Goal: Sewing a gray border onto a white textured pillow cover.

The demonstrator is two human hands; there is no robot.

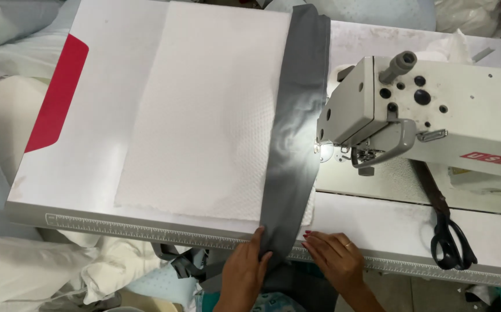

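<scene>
Nearest, at 6 o'clock by the table's front edge: left hand [244, 270] w/ thumb and fingers closed on the near end of the long grey fabric strip [294, 138], pinching its left edge where it drops over the edge. Right hand [334, 254] just beside it at approx 5 o'clock, fingers out flat and together, palm down, pressing the strip's right edge and the tabletop; it grips nothing.

Under both hands runs the printed ruler scale [146, 231] along the front rim of the white sewing table [389, 222]. At 4 o'clock, black-handled scissors [448, 231] lie on the table, blades pointing away, well apart from the hands.

The strip runs from the hands straight up toward 12 o'clock, lying along the right edge of a white textured fabric panel [204, 115], which sits flat mid-table. Strip looks shiny where the machine lamp hits it, about halfway up.

At 2–3 o'clock: cream-white industrial sewing machine [435, 110], needle end just beside the strip's right edge; can't tell if the presser foot touches it.

At 9–10 o'clock, a red curved patch [59, 95] on the table's left side. Loose white cloth heaps [25, 266] at 7–8 o'clock below the table.
</scene>
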